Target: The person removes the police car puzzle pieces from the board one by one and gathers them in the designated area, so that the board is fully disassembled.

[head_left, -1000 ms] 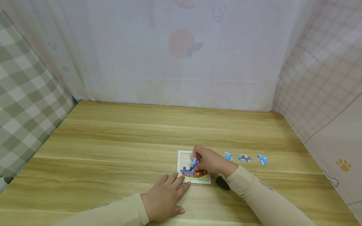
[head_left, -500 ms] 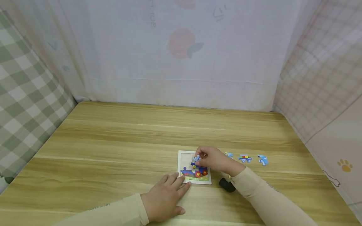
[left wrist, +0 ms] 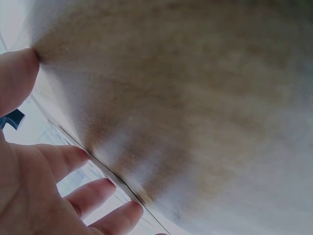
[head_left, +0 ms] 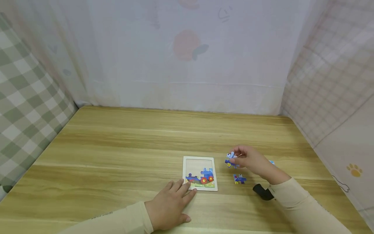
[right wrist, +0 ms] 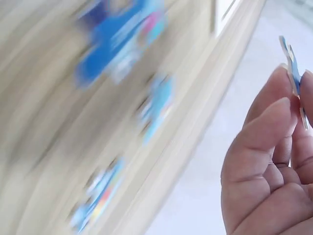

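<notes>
My left hand (head_left: pixel 170 206) lies with spread fingers, fingertips at the lower left corner of a small puzzle board (head_left: pixel 184 169) with a pale frame. Fitted puzzle pieces (head_left: pixel 201 179) with blue and red vehicle parts fill the board's bottom and right middle; its upper part shows bare backing. To the right of the board, my right hand (head_left: pixel 254 162) pinches a blue puzzle piece (head_left: pixel 230 161) between thumb and fingers. The right wrist view shows that thin piece (right wrist: pixel 295 73) edge-on at the fingertips.
A loose blue piece (head_left: pixel 239 179) lies on the wooden table (head_left: pixel 122 146) below the right hand. Another light blue piece (head_left: pixel 272 162) peeks out behind that hand. Several blurred pieces (right wrist: pixel 156 105) show in the right wrist view. A black device (head_left: pixel 263 192) sits at the right wrist.
My right hand has lifted away from over the board and moved right, still pinching the blue piece. A loose piece below it has come into view. The left hand stays put.
</notes>
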Tool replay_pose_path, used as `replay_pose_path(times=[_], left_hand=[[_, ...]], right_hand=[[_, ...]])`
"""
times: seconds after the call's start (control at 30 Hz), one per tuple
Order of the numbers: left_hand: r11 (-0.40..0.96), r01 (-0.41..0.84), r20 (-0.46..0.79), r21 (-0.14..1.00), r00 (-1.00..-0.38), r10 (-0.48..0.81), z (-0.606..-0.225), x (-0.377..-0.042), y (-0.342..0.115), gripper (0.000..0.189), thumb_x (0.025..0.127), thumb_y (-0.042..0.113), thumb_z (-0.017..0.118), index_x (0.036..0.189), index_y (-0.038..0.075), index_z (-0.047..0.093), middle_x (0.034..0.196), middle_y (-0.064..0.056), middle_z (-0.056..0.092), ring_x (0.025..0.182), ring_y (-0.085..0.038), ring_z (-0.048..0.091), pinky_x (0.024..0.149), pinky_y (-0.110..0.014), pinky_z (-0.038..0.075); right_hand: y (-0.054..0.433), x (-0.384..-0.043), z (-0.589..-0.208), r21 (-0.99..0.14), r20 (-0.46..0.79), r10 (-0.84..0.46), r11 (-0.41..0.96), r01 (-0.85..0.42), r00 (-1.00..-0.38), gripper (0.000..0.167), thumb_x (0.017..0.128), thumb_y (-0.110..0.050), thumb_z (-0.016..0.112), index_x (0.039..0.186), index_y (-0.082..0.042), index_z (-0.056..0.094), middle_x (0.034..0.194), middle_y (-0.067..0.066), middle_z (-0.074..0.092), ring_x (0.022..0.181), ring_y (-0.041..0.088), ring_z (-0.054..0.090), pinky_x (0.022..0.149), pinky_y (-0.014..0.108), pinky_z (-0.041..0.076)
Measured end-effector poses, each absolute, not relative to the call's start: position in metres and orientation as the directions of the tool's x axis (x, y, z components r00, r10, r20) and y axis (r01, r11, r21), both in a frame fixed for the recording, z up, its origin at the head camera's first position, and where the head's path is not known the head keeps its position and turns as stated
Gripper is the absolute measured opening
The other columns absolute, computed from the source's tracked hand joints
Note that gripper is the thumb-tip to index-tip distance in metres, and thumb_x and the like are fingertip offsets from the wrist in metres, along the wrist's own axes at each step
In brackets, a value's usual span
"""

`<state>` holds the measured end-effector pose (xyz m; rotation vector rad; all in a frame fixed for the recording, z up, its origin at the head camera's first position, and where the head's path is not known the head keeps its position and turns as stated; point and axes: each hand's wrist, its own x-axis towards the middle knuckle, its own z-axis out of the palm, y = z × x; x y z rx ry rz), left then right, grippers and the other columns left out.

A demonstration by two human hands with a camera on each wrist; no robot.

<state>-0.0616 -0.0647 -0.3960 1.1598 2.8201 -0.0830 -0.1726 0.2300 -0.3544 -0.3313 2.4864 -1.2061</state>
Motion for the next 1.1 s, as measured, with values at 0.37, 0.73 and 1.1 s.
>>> replay_pose_path(times=[0.37,0.73,1.1], left_hand=[[0.722,0.692,-0.098,-0.015,-0.720,0.687,-0.397,-0.060,-0.065,0.072,0.086,0.061,0.057,0.145,0.021,0.045,0.141,-0.002,0.046,0.131,-0.028,0.043,0.102,-0.046,0.041],[0.709,0.704,-0.066,-0.034,-0.710,0.701,-0.398,-0.060,-0.065,0.072,0.086,0.061,0.057,0.143,0.019,0.047,0.139,-0.004,0.048,0.127,-0.028,0.046,0.100,-0.045,0.042],[0.712,0.702,-0.079,-0.026,-0.711,0.699,-0.396,-0.060,-0.065,0.072,0.086,0.061,0.057,0.144,0.020,0.046,0.139,-0.003,0.048,0.129,-0.028,0.044,0.100,-0.045,0.041]], right_hand=[[0.285,-0.161,-0.359,-0.756,-0.218,-0.301,0.653,-0.034,-0.928,0.034,0.090,-0.015,0.067,0.115,0.006,0.059,0.093,0.008,0.059,0.075,0.012,0.053,0.062,0.027,0.049],[0.311,-0.154,-0.370,-0.779,-0.349,-0.288,0.619,0.105,-0.892,0.036,0.088,-0.009,0.069,0.115,0.010,0.056,0.087,0.005,0.055,0.072,0.009,0.052,0.061,0.022,0.050],[0.315,-0.154,-0.376,-0.734,-0.364,-0.346,0.678,0.038,-0.865,0.030,0.086,-0.014,0.072,0.106,0.004,0.059,0.081,0.003,0.057,0.065,0.010,0.049,0.056,0.023,0.044]])
